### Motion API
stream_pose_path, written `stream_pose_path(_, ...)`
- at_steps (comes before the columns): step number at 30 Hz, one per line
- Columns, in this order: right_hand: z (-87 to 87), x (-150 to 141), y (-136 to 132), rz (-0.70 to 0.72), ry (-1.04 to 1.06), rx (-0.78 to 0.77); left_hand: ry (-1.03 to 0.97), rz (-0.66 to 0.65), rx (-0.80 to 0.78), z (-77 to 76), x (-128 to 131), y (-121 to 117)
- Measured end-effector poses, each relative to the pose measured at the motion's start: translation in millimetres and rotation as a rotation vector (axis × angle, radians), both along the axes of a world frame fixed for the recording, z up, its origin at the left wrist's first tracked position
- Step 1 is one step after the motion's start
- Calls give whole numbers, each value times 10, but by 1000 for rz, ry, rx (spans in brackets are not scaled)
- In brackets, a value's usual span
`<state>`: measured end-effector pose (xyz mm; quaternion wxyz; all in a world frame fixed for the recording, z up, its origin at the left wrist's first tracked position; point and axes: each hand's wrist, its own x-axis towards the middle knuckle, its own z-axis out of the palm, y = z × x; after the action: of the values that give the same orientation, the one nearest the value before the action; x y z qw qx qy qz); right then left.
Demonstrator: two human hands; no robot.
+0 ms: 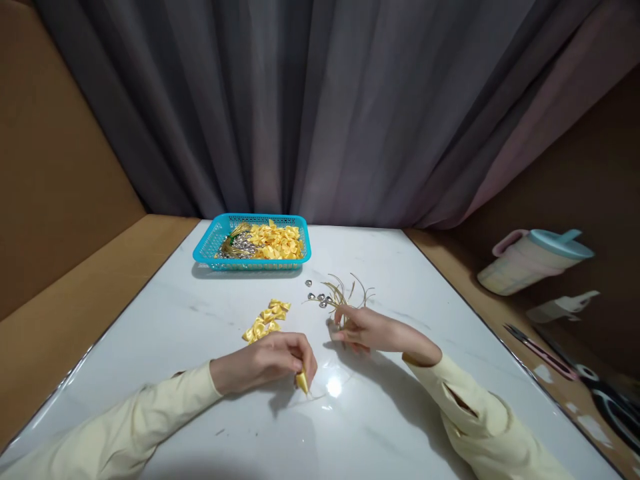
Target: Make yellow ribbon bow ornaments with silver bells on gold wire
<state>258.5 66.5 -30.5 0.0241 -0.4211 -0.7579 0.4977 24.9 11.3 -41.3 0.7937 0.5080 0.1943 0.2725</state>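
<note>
Yellow satin piece, held in the left hand over the bench

Item: one folded yellow satin piece, above the near half of the bench, about midway between the side edges. Left hand: grip closed, thumb and fingers pinching the piece. A thin pale strand shows at its lower end.

Right hand: right of the left hand, toward the right edge; fingers bent at the near side of a loose bunch of golden strands. Whether this grip has hold of any cannot be told.

Silver heart-shaped beads: several, beside and among the bunch's left side; one lies slightly apart, toward the far edge.

Loose yellow pieces: small heap, just beyond the left hand.

Blue plastic basket: at the far left corner. Contents: yellow pieces in its right part; silver beads and golden strands in its left.

Beyond the right edge, from far to near: lidded cup with pink handle; white nozzle bottle; pink-handled tool; black-handled scissors.

Beyond the far edge: grey curtain, hanging in folds.
</note>
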Motion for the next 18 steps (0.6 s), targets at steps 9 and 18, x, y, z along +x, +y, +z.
stream_pose_path(9,-78,-42,168,-329,-114,598,105,-121,228,-106,-31,137)
stream_pose_path(18,-282,-177,315,-428,103,567,312,-206,673,-54,226,466)
